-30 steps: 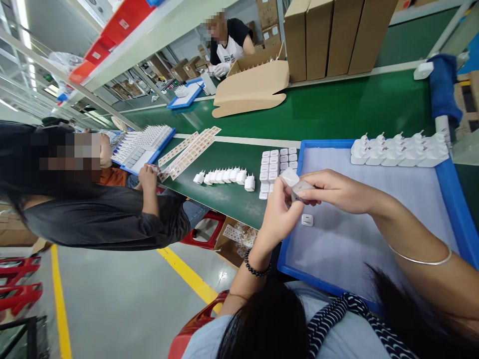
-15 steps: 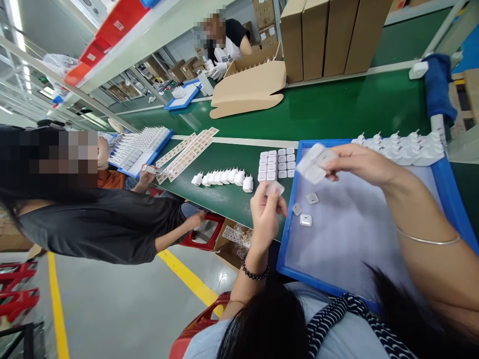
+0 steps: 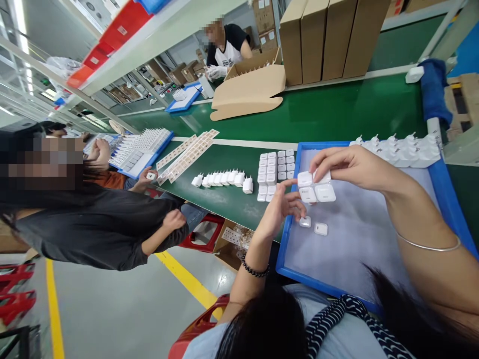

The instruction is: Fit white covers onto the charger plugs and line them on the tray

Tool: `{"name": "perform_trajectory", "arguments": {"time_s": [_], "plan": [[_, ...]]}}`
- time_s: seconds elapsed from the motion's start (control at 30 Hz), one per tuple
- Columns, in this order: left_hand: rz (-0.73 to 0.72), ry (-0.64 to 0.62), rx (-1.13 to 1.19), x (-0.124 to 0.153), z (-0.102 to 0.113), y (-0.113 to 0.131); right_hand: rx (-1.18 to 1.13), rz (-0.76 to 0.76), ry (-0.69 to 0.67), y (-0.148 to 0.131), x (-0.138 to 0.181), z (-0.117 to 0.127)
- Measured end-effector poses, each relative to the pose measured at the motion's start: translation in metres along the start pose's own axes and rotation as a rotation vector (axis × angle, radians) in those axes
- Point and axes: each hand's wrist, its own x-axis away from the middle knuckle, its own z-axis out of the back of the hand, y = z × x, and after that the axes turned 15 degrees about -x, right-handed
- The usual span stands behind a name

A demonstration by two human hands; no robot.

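Observation:
My right hand (image 3: 350, 164), with a thin bangle on the wrist, is shut on a small cluster of white charger plugs (image 3: 316, 188), held just above the blue tray (image 3: 288, 249). My left hand (image 3: 279, 212), wearing a beaded bracelet, hovers at the tray's left edge. Its fingers are spread and the index tip reaches the cluster; I see nothing in it. Two loose white plugs (image 3: 313, 225) lie on the tray's white liner just below the cluster.
A row of white plugs (image 3: 396, 148) stands at the tray's far side. On the green belt (image 3: 337, 109) lie a block of plugs (image 3: 275, 169), a line of plugs (image 3: 224, 177) and label strips (image 3: 187, 154). Co-workers sit at left; another packs a cardboard box (image 3: 249, 87).
My hands parted, the right lifting the cluster, then came together again lower over the tray. The small piece my left hand held half a second ago is no longer in it.

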Motion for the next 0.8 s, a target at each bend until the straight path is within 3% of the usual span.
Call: {"name": "perform_trajectory", "arguments": {"time_s": [0.07, 0.17, 0.33, 0.4, 0.5, 0.63, 0.7, 0.8], "plan": [[0.009, 0.025, 0.049, -0.002, 0.001, 0.0, 0.005, 0.022, -0.033, 0.001, -0.001, -0.004], [-0.036, 0.158, 0.057, -0.002, 0.002, -0.001, -0.03, 0.003, -0.069, 0.0, -0.002, -0.008], [-0.16, 0.377, -0.079, 0.002, 0.005, -0.003, -0.275, -0.26, 0.086, 0.0, -0.002, -0.01], [-0.227, 0.43, -0.165, 0.005, 0.005, -0.004, -0.295, -0.37, 0.063, 0.003, -0.002, -0.013], [-0.29, 0.506, -0.364, 0.008, 0.003, -0.005, -0.236, -0.419, -0.059, 0.01, -0.005, -0.021], [-0.33, 0.654, -0.871, 0.009, 0.0, -0.004, -0.189, -0.352, -0.032, 0.017, -0.007, -0.033], [-0.375, 0.651, -1.008, 0.007, -0.001, -0.004, -0.182, -0.337, -0.032, 0.018, -0.007, -0.037], [-0.402, 0.494, -0.948, 0.006, 0.0, -0.004, -0.24, -0.338, -0.055, 0.017, -0.006, -0.037]]}}
